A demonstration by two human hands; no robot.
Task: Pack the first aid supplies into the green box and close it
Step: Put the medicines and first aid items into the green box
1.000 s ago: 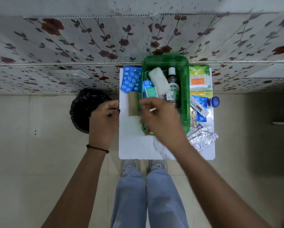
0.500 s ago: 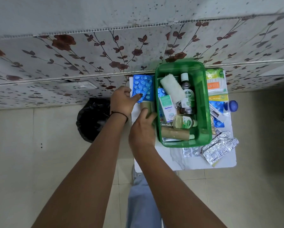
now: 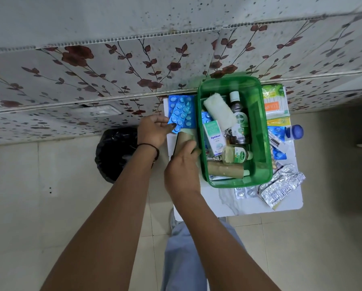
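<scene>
At frame centre, the left hand [image 3: 152,131] pinches a blue blister strip [image 3: 179,115] while the right hand [image 3: 183,166] grips a brown cardboard roll [image 3: 185,137], just left of the open green box [image 3: 234,131] on the white surface [image 3: 238,203].

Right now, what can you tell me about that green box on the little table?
The green box is a translucent plastic tub, rectangular with rounded corners and a thick rim. It is open, and no lid shows on it. It sits upright on the small white table, its far end near the flowered wall. Inside lie a white gauze roll, a Dettol bottle, an Optibex carton, a smaller Dettol bottle and a brown cardboard tube. The right hand is at its left wall, holding a brown roll.
</scene>
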